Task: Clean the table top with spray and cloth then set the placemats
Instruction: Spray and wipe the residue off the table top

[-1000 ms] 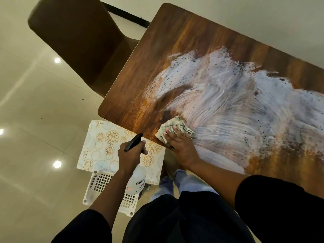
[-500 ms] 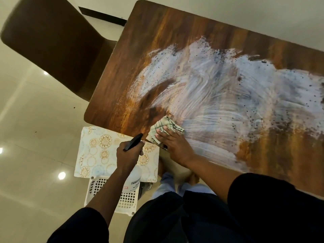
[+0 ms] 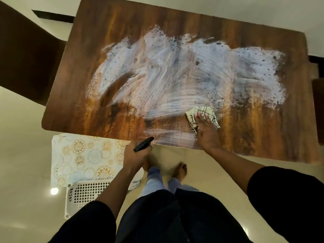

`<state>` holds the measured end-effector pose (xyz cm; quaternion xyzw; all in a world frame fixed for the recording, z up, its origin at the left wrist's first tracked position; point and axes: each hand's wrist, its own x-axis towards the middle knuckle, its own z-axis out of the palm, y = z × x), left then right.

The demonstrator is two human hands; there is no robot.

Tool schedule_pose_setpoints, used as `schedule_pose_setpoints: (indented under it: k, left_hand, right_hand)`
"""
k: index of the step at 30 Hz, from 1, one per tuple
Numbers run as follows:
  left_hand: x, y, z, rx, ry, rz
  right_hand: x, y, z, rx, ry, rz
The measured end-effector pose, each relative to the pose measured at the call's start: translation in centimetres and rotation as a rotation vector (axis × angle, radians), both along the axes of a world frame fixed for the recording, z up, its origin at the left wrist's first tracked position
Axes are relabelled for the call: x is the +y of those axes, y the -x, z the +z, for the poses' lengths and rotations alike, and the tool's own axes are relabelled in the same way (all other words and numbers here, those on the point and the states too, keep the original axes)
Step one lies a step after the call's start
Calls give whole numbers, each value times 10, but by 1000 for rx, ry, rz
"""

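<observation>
The wooden table top (image 3: 108, 27) is smeared with wide white wet streaks across its middle. My right hand (image 3: 206, 130) presses a checked cloth (image 3: 206, 112) flat on the table near the front edge, fingers spread over it. Below the table's front edge, my left hand (image 3: 135, 155) grips a white spray bottle (image 3: 135, 181) with a black trigger head. Patterned placemats (image 3: 84, 155) in white and gold lie on a white plastic basket (image 3: 84, 192) on the floor, to the left of my legs.
A dark brown chair (image 3: 22, 55) stands at the table's left end. Another dark piece of furniture (image 3: 318, 109) shows at the right edge. My bare feet (image 3: 178, 170) stand on the glossy tiled floor close to the table.
My right hand has wiped the cloth rightward along the table's front part. The view has shifted right and now shows the whole table. My left hand still holds the bottle.
</observation>
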<state>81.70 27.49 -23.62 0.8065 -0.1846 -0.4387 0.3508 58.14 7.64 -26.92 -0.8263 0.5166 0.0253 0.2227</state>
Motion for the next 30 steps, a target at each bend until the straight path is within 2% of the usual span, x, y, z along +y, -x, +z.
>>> schedule_pose_setpoints:
  k: [4,7,10,13,15,17,24,30]
  left_hand:
    - [-5,22,-8,-18,-74,30]
    - [-5,28,-13,-65,-102,47]
    - [-6,33,-16,-152,-106,-21]
    - [-13,41,-16,-138,-124,-10]
    - [-20,51,-14,-99,-116,-11]
    - [-29,64,-11,-71,-112,-97]
    - [-53,106,-14,40,-76,-126]
    - [-52,112,-6,30,-81,-34]
  right_hand:
    - [13,-23,7,8,-23,-29]
    - [33,-42,8,6,-45,180]
    - [56,-53,-3,-35,-81,393]
    - [62,-36,-9,-106,-86,438]
    - [58,-10,-12,-138,-51,402]
    - [53,24,-14,-136,4,334]
    - [18,140,-12,-20,65,-98]
    - [26,132,-11,-10,74,-153]
